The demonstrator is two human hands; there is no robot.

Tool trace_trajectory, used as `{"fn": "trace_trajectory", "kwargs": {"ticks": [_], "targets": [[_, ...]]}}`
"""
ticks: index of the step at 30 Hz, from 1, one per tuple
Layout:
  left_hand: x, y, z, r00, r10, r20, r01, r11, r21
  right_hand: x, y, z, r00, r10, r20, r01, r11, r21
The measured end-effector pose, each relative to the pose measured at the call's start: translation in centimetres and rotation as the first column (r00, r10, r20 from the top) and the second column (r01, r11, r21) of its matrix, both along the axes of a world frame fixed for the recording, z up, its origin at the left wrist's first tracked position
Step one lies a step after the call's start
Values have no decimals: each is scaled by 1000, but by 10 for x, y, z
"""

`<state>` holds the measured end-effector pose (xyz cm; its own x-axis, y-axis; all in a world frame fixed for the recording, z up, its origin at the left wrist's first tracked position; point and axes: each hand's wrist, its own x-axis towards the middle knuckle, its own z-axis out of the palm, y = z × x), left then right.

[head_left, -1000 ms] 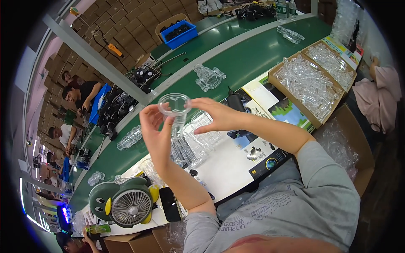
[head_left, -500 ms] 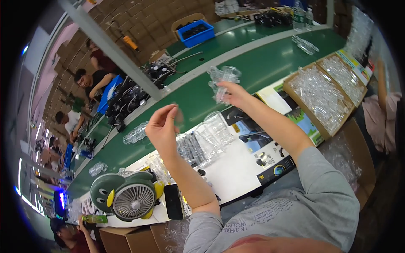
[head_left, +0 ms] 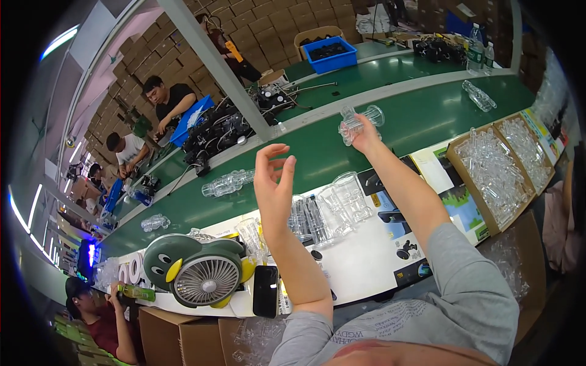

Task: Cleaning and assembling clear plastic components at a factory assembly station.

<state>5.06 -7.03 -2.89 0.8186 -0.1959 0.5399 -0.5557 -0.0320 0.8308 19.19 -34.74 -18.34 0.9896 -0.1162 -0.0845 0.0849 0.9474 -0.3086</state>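
Hands (head_left: 366, 137) apart, clear plastic (head_left: 350, 127), edges indistinct

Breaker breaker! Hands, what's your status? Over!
Left hand open, empty. Right hand touching clear plastic parts over the green surface, grip unclear. Penguin fan off left, apart from both hands.
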Motion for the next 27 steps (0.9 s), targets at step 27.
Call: {"fn": "trace_trajectory", "kwargs": {"ticks": [27], "targets": [[16, -1, -13, 977, 214, -18, -131, 525, -841, -225, 110, 139, 838, 494, 231, 404, -279, -871]]}}
